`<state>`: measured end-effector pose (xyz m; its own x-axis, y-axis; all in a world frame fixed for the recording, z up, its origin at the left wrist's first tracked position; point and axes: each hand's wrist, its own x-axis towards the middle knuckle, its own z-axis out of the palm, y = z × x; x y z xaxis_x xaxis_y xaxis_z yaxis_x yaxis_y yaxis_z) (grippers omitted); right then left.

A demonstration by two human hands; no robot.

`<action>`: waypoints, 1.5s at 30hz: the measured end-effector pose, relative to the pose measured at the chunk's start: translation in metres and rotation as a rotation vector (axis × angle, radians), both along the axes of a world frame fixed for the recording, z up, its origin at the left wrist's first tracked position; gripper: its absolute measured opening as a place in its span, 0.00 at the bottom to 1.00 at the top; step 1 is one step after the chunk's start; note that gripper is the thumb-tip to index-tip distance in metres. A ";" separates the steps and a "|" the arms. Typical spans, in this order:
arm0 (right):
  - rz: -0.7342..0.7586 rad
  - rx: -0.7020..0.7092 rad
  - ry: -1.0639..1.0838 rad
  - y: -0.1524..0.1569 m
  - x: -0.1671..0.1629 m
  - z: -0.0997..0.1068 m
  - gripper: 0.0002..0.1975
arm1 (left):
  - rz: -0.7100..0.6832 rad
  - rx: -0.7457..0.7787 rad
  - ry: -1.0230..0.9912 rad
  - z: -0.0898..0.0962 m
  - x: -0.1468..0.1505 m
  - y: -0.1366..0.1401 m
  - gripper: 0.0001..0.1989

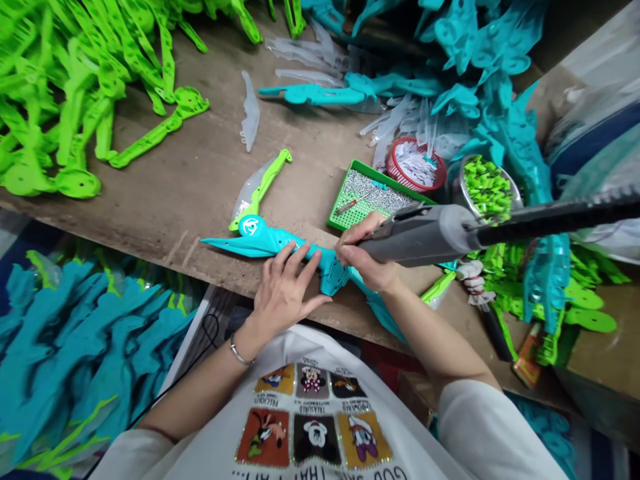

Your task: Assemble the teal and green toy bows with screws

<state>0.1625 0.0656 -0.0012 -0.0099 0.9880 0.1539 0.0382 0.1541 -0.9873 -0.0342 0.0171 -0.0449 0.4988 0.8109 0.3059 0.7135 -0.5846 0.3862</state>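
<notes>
A teal plastic bow-shaped toy [275,241] lies along the table's front edge. A lime-green arm [264,187] with a translucent piece joins its left end, beside a round teal cap [251,226]. My left hand [286,283] rests on the toy's middle, fingers spread and lying flat. My right hand [367,257] is wrapped round a grey power screwdriver [425,235], which points left and down at the toy. The driver's tip is hidden behind my fingers, so I cannot tell whether it touches a screw.
Behind the toy are a green tray [357,212] of screws and a red basket [417,167] of white pieces. A bowl [487,187] holds small lime parts. Lime parts [75,100] pile up left. Teal toys [90,347] stand below left. Translucent blades [250,113] lie behind.
</notes>
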 end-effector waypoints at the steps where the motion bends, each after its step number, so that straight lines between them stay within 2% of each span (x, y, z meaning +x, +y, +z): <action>1: 0.034 0.009 -0.013 0.000 0.001 -0.002 0.18 | 0.000 -0.007 0.003 0.000 0.000 0.000 0.40; 5: 0.180 0.068 -0.022 0.005 0.007 0.001 0.17 | 0.004 0.004 0.003 0.001 0.000 0.000 0.39; 7: 0.180 0.151 0.054 0.013 0.010 0.009 0.15 | 0.009 0.014 0.002 0.001 0.000 0.000 0.39; 10: -0.037 0.357 0.199 0.030 0.017 0.023 0.12 | 0.007 0.029 0.003 0.002 0.001 0.000 0.39; 12: -0.234 0.413 0.210 0.044 0.023 0.026 0.12 | 0.005 0.038 0.001 0.002 0.001 0.000 0.40; 14: -0.371 0.372 0.155 0.056 0.031 0.023 0.14 | 0.008 0.042 0.000 0.002 0.001 -0.001 0.40; 17: -0.435 0.315 0.084 0.066 0.039 0.010 0.16 | 0.011 0.056 -0.005 -0.001 0.001 -0.001 0.40; 21: -0.430 0.311 0.066 0.069 0.044 -0.002 0.16 | 0.011 0.061 -0.011 -0.002 0.001 -0.001 0.40; 28: -0.442 0.296 0.100 0.067 0.047 0.002 0.14 | 0.014 0.055 -0.013 -0.002 0.001 0.000 0.40; 36: -0.429 0.274 0.093 0.066 0.051 -0.002 0.13 | 0.016 0.038 -0.004 -0.001 0.001 -0.001 0.40; 42: -0.385 0.258 0.095 0.066 0.055 -0.009 0.14 | 0.016 0.043 -0.006 0.000 0.001 -0.001 0.40; 45: -0.381 0.263 0.095 0.069 0.056 -0.005 0.15 | 0.015 0.048 -0.010 -0.001 0.002 0.000 0.41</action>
